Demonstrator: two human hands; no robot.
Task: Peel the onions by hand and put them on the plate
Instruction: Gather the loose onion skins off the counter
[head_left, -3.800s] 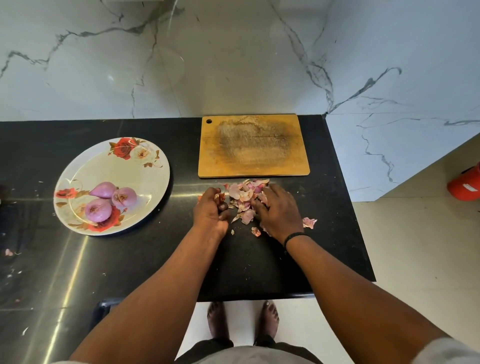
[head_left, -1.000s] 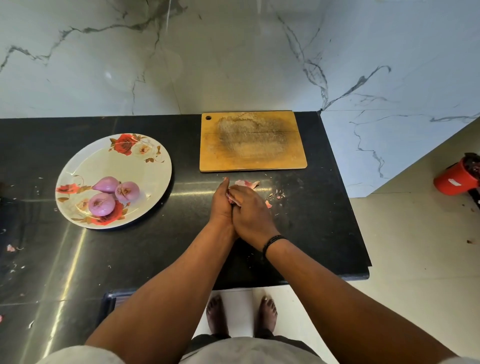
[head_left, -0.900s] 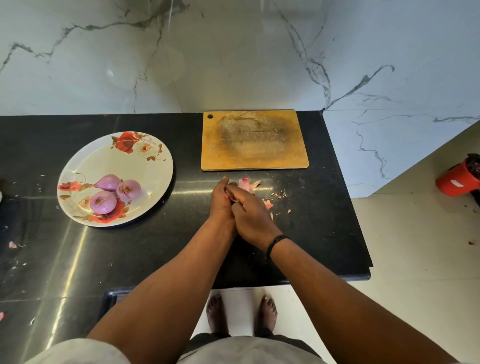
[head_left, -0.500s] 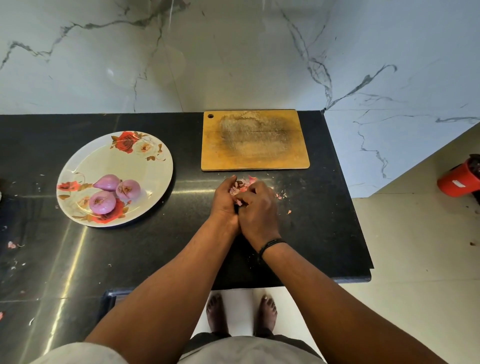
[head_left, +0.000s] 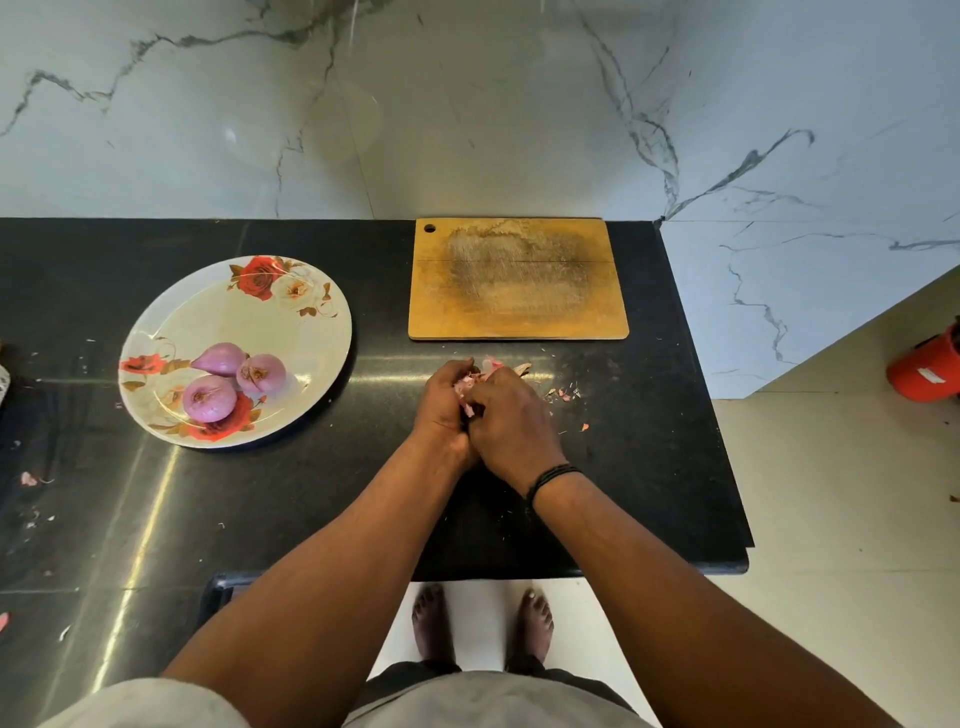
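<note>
Three peeled purple onions lie together on the floral plate at the left of the black counter. My left hand and my right hand are pressed together in front of the cutting board, fingers curled round a bundle of pink onion skins. A few skin pieces stick out above the fingers. Small skin scraps lie on the counter just right of my hands.
A worn wooden cutting board lies against the marble wall behind my hands. The counter's right edge drops to a tiled floor with a red object on it. Tiny skin flecks dot the counter's left side.
The loose pile of skins has been swept together and gathered into both hands. My hands have closed around the bundle; only small scraps stay on the counter.
</note>
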